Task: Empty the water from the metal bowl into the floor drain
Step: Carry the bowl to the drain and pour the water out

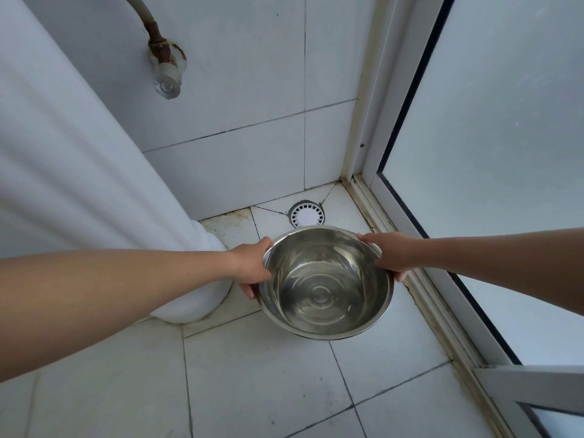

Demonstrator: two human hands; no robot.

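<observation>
The metal bowl is held above the tiled floor by both hands. The left hand is closed on the left rim, thumb along the top edge and fingers wrapped under the outer wall. The right hand is closed on the right rim in the same manner, with fingertips showing below the edge. The bowl is held nearly level, opening upward; clear water is seen in its base, with ring-shaped reflections. No brand, label or writing can be read on the bowl or on any surface.

The floor drain, fitted with a white slotted cover, is set in the corner of the floor, just beyond the far rim of the bowl. A white pedestal stands to the left, its foot behind the left hand. A rusted pipe fitting is fixed to the tiled wall above. A frosted glass door in a white frame bounds the right side. Nothing lies between the bowl and the drain.
</observation>
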